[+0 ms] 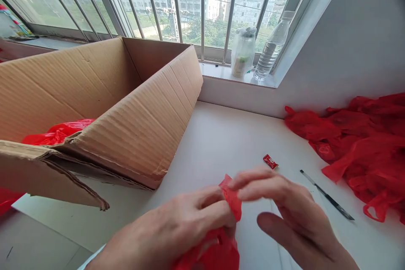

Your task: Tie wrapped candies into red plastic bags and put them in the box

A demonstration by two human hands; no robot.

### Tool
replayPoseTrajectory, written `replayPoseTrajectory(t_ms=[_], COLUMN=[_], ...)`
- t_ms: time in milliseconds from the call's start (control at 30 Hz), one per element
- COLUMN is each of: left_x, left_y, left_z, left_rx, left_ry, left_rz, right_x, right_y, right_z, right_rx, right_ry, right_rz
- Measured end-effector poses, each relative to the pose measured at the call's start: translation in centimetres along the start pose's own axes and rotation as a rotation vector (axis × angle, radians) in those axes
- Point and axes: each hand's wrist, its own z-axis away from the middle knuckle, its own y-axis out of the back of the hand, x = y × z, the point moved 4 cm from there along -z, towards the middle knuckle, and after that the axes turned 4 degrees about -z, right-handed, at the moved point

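Observation:
My left hand (pixel 186 228) is closed around a red plastic bag (pixel 221 253) at the bottom middle of the view. A gathered tip of the bag sticks up past its fingers. Just to the right, my right hand (pixel 284 211) has its thumb and fingers apart, with the fingertips beside that tip; whether they touch it is hard to tell. Beyond the right hand lies a small red wrapped packet (pixel 270 161). A dark pen (pixel 327 195) rests on the white table (pixel 215 135) farther right. The lower part of the bag runs out of view.
A large open cardboard box (pixel 142 130) takes up the left, with a red plastic bag (pixel 60 133) inside. Red bags (pixel 363 135) lie heaped against the right wall. On the sill of the barred window stand a clear bottle (pixel 274 48) and a bagged cup (pixel 243 52).

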Motion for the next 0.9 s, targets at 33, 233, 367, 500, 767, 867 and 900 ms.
replayPoseTrajectory(t_ms=[33,233,367,500,767,867,900], left_x=[0.2,1.5,1.1,-0.1,-6.7,-9.4,-10.0], left_y=[0.1,0.2,0.1,0.6,-2.3,-3.6,-3.7], left_z=[0.2,1.6,2.1,2.3,8.7,11.4,12.0], left_rx=[0.036,0.251,0.383,0.292,0.19,0.168,0.16], left_ry=[-0.059,-0.442,-0.55,-0.458,-0.232,-0.087,-0.038], left_rz=[-0.109,-0.728,-0.927,-0.972,-0.746,-0.679,-0.656], right_x=[0.9,5.9,5.3,3.7,13.1,13.3,12.9], right_y=[0.0,-2.0,-1.2,0.4,5.9,5.5,4.6], right_z=[-0.4,-2.5,-2.7,-2.0,4.4,5.7,5.5], right_rx=[0.003,-0.208,-0.102,0.0,-0.329,-0.198,-0.174], right_ry=[-0.058,-0.235,-0.057,0.154,-0.242,-0.224,-0.247], right_rz=[-0.056,-0.433,-0.007,0.452,0.663,0.81,0.776])
